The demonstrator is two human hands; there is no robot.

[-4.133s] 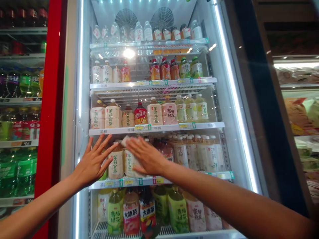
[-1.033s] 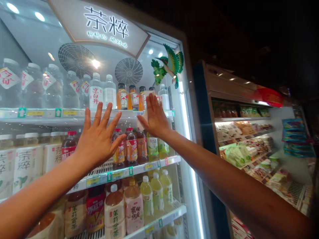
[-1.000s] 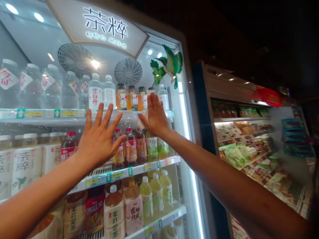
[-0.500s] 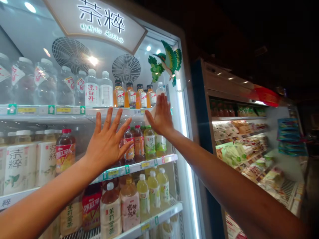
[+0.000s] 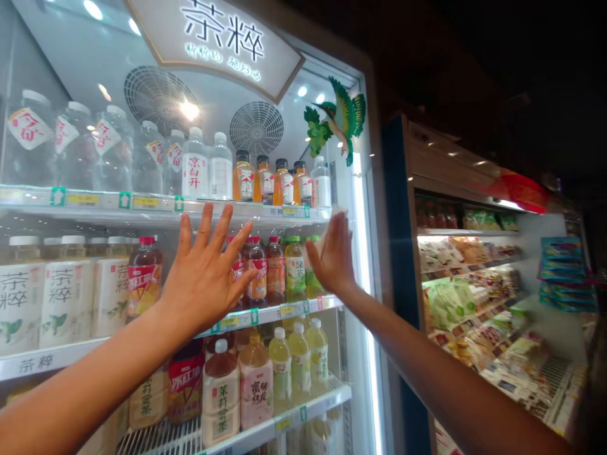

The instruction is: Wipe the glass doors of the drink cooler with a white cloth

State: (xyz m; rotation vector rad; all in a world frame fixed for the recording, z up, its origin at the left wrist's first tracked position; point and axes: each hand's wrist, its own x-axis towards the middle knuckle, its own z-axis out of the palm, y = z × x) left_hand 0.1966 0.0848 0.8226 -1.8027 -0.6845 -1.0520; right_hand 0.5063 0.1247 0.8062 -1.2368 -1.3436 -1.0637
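My left hand is raised with its fingers spread, against or just in front of the glass door of a lit drinks fridge. Behind its fingers are bottles of red-labelled tea. My right hand is held flat near the door's right side, its fingers stretched up and close together, thumb apart. Around its thumb and fingertips shows a pale, faint patch; whether this is a thin cloth or a reflection I cannot tell. Green-labelled tea bottles stand behind the glass beside that thumb.
Clear water bottles and orange drinks line the upper shelf. White-labelled tea bottles stand at left. A green bird sticker marks the door's upper right. To the right stands an open chiller with packaged food.
The view has turned a little left, so the fridge sits further right. My right hand has moved down and rightward along the door. My left hand keeps its spread shape.
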